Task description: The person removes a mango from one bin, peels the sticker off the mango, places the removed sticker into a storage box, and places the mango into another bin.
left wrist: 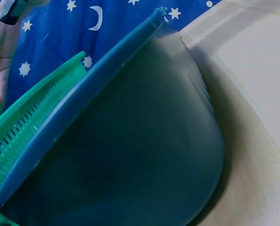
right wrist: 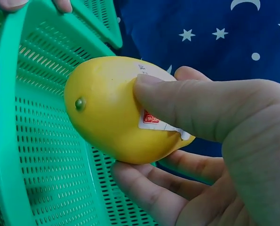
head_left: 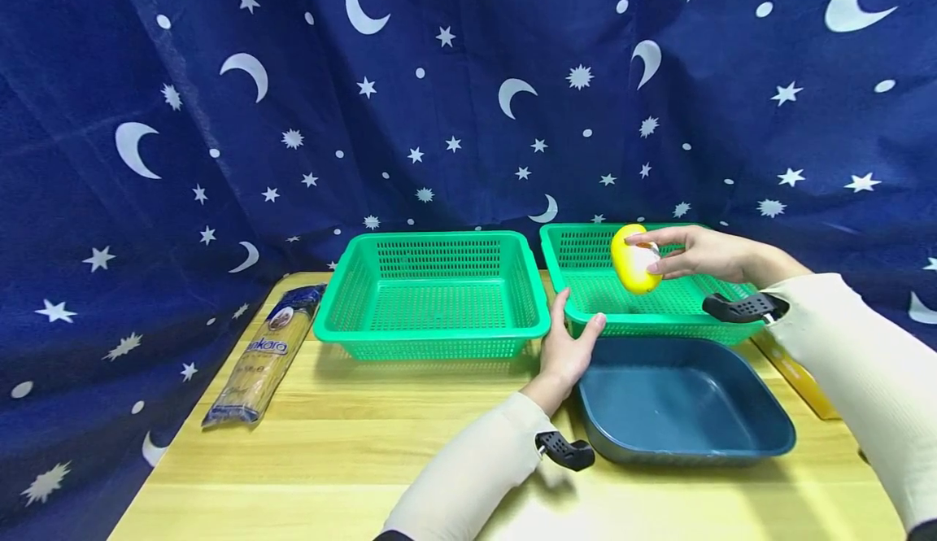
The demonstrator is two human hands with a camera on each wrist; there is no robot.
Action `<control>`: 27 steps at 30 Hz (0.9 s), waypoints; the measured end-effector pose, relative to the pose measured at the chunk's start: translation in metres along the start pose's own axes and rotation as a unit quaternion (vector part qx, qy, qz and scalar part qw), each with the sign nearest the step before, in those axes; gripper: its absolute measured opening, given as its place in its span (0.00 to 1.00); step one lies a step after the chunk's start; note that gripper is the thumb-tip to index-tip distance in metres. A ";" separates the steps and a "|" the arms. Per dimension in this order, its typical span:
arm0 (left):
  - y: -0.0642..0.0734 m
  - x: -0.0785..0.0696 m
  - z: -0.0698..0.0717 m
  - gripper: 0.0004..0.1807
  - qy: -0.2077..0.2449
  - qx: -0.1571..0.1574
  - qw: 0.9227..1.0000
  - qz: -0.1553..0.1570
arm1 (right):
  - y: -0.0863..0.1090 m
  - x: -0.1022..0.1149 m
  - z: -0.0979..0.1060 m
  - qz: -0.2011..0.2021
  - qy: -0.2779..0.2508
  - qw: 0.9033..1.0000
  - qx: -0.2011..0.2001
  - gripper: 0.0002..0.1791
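My right hand [head_left: 691,252] pinches a yellow lemon [right wrist: 114,108] between thumb and fingers, above the right green basket [head_left: 659,319]. The lemon has a green stem spot and a white label with red print, partly under the thumb. My left hand [head_left: 567,358] rests at that basket's near left corner, thumb and forefinger spread along its two sides; the other fingers are mostly hidden. Two left fingertips [right wrist: 63,5] show at the basket in the right wrist view. The dark blue basin [left wrist: 130,127] fills much of the left wrist view, hiding the left hand there.
Another green basket [head_left: 435,335] stands left of my left hand. A pack of pasta [head_left: 267,354] lies near the table's left edge. In front of the right basket sits the blue basin, with a yellow-orange package [head_left: 801,378] beside it, partly behind my right sleeve. A patterned curtain hangs behind.
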State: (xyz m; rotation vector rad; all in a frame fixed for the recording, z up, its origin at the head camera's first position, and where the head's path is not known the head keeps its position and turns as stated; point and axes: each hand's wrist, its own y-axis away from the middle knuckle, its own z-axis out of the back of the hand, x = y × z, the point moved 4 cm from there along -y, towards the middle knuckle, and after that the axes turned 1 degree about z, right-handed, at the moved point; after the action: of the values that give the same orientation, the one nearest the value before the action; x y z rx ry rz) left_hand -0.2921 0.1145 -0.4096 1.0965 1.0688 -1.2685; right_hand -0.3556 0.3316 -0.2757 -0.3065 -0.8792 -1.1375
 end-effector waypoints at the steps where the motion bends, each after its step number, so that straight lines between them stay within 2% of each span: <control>1: -0.001 0.000 0.001 0.36 -0.001 0.001 1.000 -0.001 | 0.001 0.002 0.000 0.002 0.000 1.000 0.001 0.39; 6: -0.001 0.001 0.002 0.36 0.003 0.010 1.000 -0.004 | 0.007 0.005 -0.003 0.006 -0.001 1.000 0.001 0.38; 15: -0.001 0.003 0.002 0.37 0.034 0.058 0.998 -0.013 | 0.020 0.005 -0.010 0.011 0.000 1.000 -0.009 0.37; 21: 0.001 0.002 0.004 0.41 0.036 0.075 0.997 -0.001 | 0.026 0.011 -0.016 0.019 0.005 1.000 -0.009 0.35; 27: 0.007 0.002 0.007 0.45 0.033 0.094 0.995 -0.008 | 0.032 0.019 -0.025 0.028 0.004 1.000 -0.006 0.35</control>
State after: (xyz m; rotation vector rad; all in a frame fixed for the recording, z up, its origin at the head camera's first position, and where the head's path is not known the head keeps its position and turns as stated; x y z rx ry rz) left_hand -0.2853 0.1076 -0.4102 1.2819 1.0250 -1.3742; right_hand -0.3139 0.3171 -0.2710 -0.3339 -0.8528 -1.0918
